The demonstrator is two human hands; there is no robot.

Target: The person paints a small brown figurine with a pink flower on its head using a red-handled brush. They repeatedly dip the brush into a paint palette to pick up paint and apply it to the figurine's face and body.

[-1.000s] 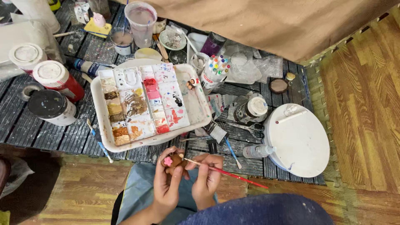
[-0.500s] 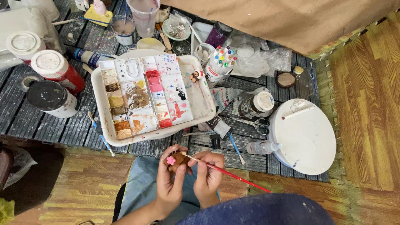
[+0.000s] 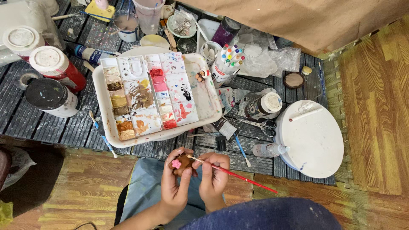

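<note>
A wooden floor runs around a low, paint-spattered dark slatted counter crowded with jars, marker pens and a white paint palette tray full of browns, reds and pinks.

Just below the counter's near edge, over the lap, the left hand is closed around a small brown figurine with a pink flower on it, fingers curled up behind it and thumb in front. The right hand pinches a red-handled paintbrush in a pencil-like grip near the bristle end, its tip touching the figurine's top while the long handle slants away to the right.

The likeliest slip is a wet tip straying onto the pink flower or the holding thumb, since both sit close to the bristles. Turning the figurine in the fingers could smudge fresh paint. The trailing handle also points toward a small clear bottle lying beside the round white board.
</note>
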